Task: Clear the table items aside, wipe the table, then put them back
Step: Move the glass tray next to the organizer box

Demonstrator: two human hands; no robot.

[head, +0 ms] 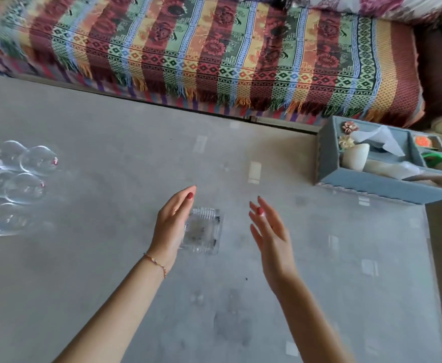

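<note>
Head view, read from the left: a cluster of clear glasses (18, 179) lies at the far left edge of the grey worktop (109, 284), some cut off by the frame, and their number is hard to tell through the glare. Knocking one would be easy if an arm sweeps that way, since glass on a smooth top rolls or slides. Next comes the left hand (172, 226), fingers (185, 197) straight and together, held edge-on just beside a square glass ashtray (202, 230) near the middle; whether it touches the ashtray I cannot tell. It grips nothing. The right hand (269, 231) hangs apart on the ashtray's other side, fingers spread and relaxed, also holding nothing. The likely slip is at the ashtray: it looks heavy and slick (and seems to carry dark residue), so a one-sided push or a loose lift could spill ash onto the worktop. At the right corner sits a blue organizer box (387, 187) with tissues, close to the edge, where a careless shove could tip it off.
</note>
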